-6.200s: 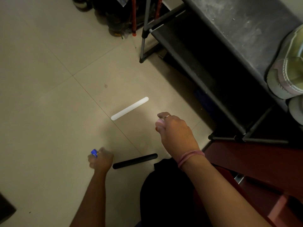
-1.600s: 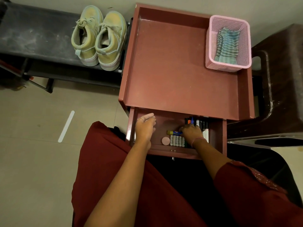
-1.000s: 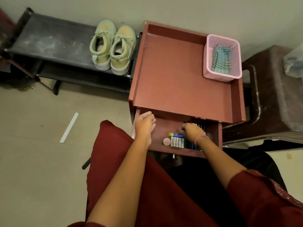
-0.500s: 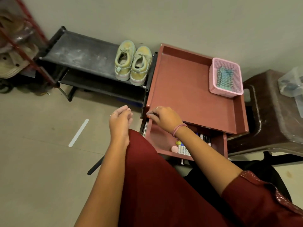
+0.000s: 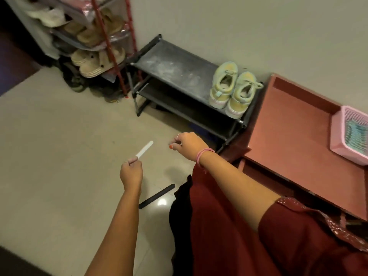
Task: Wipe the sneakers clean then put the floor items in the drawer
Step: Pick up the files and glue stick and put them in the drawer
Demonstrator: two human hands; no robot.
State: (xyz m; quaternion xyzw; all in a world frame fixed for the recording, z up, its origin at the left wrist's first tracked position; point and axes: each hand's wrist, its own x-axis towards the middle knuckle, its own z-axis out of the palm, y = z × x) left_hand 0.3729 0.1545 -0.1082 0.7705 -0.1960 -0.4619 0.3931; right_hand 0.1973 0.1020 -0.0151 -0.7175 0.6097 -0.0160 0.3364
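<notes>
A white stick (image 5: 145,148) lies on the tiled floor. My left hand (image 5: 131,173) reaches down to it, and its curled fingertips meet the stick's near end; whether they pinch it is unclear. A black stick (image 5: 157,196) lies on the floor closer to me, beside my red-clothed knee. My right hand (image 5: 188,144) hovers over the floor with loosely curled fingers and holds nothing. The pale yellow sneakers (image 5: 231,90) stand side by side on the black shoe rack (image 5: 175,70). The red cabinet (image 5: 288,136) is at the right; its drawer is mostly hidden by my arm.
A pink basket (image 5: 338,134) with a striped cloth (image 5: 357,134) sits on the cabinet top at the far right. A taller rack of sandals and shoes (image 5: 95,52) stands at the back left. The wall runs behind both racks.
I have turned left, from the cabinet to the floor. Both hands left the drawer; my left hand dropped to the white stick's end and my right hand moved out over the floor.
</notes>
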